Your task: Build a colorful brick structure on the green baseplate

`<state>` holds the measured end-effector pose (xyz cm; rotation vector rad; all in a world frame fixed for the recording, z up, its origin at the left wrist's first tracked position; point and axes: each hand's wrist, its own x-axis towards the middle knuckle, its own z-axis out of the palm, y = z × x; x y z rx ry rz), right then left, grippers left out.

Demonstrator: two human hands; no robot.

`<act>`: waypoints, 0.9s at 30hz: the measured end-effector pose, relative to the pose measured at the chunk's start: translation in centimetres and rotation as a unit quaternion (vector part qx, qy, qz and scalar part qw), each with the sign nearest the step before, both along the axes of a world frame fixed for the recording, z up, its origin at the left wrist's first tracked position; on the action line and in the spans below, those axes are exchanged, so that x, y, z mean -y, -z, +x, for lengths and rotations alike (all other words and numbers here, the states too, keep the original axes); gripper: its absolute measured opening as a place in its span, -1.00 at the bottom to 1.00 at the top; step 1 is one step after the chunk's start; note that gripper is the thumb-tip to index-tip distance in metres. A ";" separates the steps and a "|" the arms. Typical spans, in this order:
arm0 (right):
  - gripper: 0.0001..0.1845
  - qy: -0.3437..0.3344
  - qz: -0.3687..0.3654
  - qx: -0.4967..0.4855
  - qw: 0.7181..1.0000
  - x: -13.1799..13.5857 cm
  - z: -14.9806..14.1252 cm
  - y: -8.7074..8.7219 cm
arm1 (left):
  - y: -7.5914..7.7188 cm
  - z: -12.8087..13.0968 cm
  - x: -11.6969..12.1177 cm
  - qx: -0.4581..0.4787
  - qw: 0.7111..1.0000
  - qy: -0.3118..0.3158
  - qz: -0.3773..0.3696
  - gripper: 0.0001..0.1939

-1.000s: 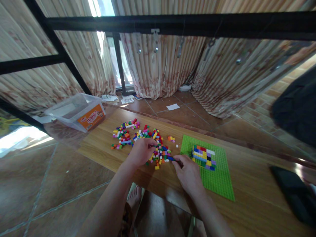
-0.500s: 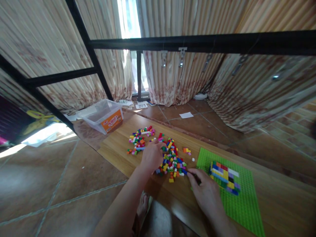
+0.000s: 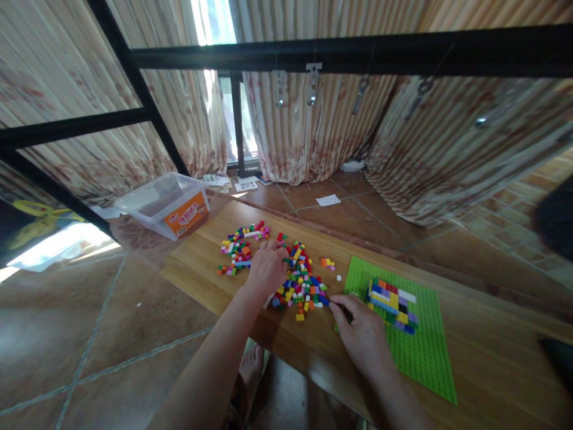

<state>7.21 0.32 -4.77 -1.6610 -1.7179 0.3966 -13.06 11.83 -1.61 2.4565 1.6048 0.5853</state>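
A loose pile of small colourful toy building bricks (image 3: 304, 280) covers the middle of the wooden table. Over its left part is my left hand (image 3: 267, 267), fingers bent down and apart, thumb and forefinger beside the bricks; their tips are partly hidden. My right hand (image 3: 358, 322) rests low at the pile's right edge. Its thumb and forefinger close in a pinch on a blue brick (image 3: 324, 301). To its right lies a green baseplate (image 3: 430, 364), partly covered by that hand. A multicoloured block of joined bricks (image 3: 391, 306) stands on the plate.
A clear plastic box (image 3: 161, 203) with an orange label stands beyond the table's left end. A few orange and yellow bricks (image 3: 327, 263) and one white brick (image 3: 339, 278) lie apart from the pile. A black metal frame (image 3: 313, 55) crosses above, before curtains (image 3: 308, 131).
The whole view has shifted, so everything sits a little further left and higher. Both hands stay in nearly the same places by the pile.
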 end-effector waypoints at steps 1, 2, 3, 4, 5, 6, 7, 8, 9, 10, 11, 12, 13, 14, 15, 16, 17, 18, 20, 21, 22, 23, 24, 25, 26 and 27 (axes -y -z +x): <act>-0.76 0.001 0.003 -0.001 1.000 0.0 0.0 -0.1 | 0.0 0.0 -0.1 0.017 1.000 0.005 0.003 -0.84; -0.76 0.003 0.005 -0.003 1.000 0.1 0.0 -0.2 | -0.1 -0.1 -0.1 0.042 0.999 0.008 0.007 -0.85; -0.77 0.006 0.007 -0.005 1.000 0.1 0.0 -0.3 | -0.3 0.0 -0.2 0.077 0.997 0.008 0.006 -0.87; -0.77 0.010 0.010 -0.008 1.000 0.1 0.0 -0.5 | -0.4 0.2 -0.2 0.122 0.993 0.006 -0.005 -0.88; -0.77 0.015 0.014 -0.012 1.000 0.2 0.0 -0.6 | -0.6 0.4 -0.1 0.177 0.984 0.003 -0.030 -0.89; -0.77 0.020 0.019 -0.019 0.999 0.2 0.0 -0.7 | -0.8 0.8 0.0 0.237 0.969 0.003 -0.071 -0.90; -0.77 0.024 0.025 -0.028 0.999 0.3 -0.1 -0.9 | -1.0 1.2 0.3 0.299 0.946 0.006 -0.123 -0.90; -0.77 0.027 0.031 -0.039 0.998 0.3 -0.1 -1.0 | -1.1 1.7 0.6 0.356 0.916 0.012 -0.182 -0.87; -0.76 0.032 0.037 -0.052 0.997 0.3 -0.1 -1.2 | -1.2 2.2 1.1 0.406 0.882 0.019 -0.239 -0.83; -0.76 0.038 0.043 -0.068 0.996 0.4 -0.1 -1.3 | -1.3 2.8 1.6 0.445 0.847 0.026 -0.290 -0.79; -0.75 0.045 0.047 -0.085 0.994 0.4 -0.2 -1.5 | -1.4 3.3 2.1 0.474 0.815 0.031 -0.332 -0.75; -0.74 0.056 0.051 -0.103 0.992 0.4 -0.1 -1.6 | -1.4 3.8 2.7 0.492 0.790 0.034 -0.363 -0.70; -0.74 0.064 0.055 -0.121 0.989 0.5 -0.1 -1.8 | -1.4 4.2 3.2 0.502 0.773 0.038 -0.385 -0.66; -0.73 0.069 0.058 -0.138 0.986 0.6 0.0 -2.1 | -1.5 4.6 3.7 0.504 0.764 0.044 -0.401 -0.64; -0.70 0.069 0.061 -0.151 0.984 0.7 0.1 -2.3 | -1.5 4.9 4.1 0.499 0.761 0.053 -0.412 -0.62; -0.67 0.062 0.061 -0.160 0.983 0.8 0.1 -2.5 | -1.5 5.2 4.4 0.486 0.762 0.065 -0.422 -0.61; -0.64 0.049 0.060 -0.163 0.984 1.0 0.2 -2.7 | -1.6 5.3 4.6 0.466 0.767 0.081 -0.434 -0.61; -0.63 0.032 0.055 -0.161 0.985 1.3 0.2 -2.9 | -1.7 5.5 4.7 0.441 0.772 0.100 -0.447 -0.61; -0.68 0.010 0.040 -0.148 0.988 2.1 0.2 -3.0 | -1.7 5.7 4.8 0.385 0.785 0.135 -0.467 -0.62; -0.71 0.006 0.032 -0.141 0.989 2.6 0.1 -2.9 | -1.7 5.7 4.9 0.358 0.793 0.147 -0.471 -0.63; -0.73 0.009 0.025 -0.135 0.990 3.2 0.0 -2.8 | -1.7 5.8 4.9 0.335 0.801 0.156 -0.471 -0.64; -0.75 0.015 0.018 -0.131 0.991 3.7 0.0 -2.5 | -1.7 5.9 5.0 0.314 0.809 0.163 -0.469 -0.65; -0.75 0.023 0.012 -0.128 0.991 4.3 -0.1 -2.3 | -1.6 6.1 5.0 0.296 0.816 0.169 -0.467 -0.66; -0.75 0.030 0.008 -0.123 0.992 4.8 0.0 -2.0 | -1.5 6.2 5.2 0.281 0.820 0.173 -0.467 -0.68; -0.75 0.035 0.005 -0.118 0.992 5.3 0.1 -1.8 | -1.4 6.5 5.4 0.271 0.822 0.177 -0.469 -0.69; -0.74 0.041 0.005 -0.112 0.993 5.7 0.3 -1.7 | -1.3 6.8 5.6 0.268 0.820 0.180 -0.473 -0.70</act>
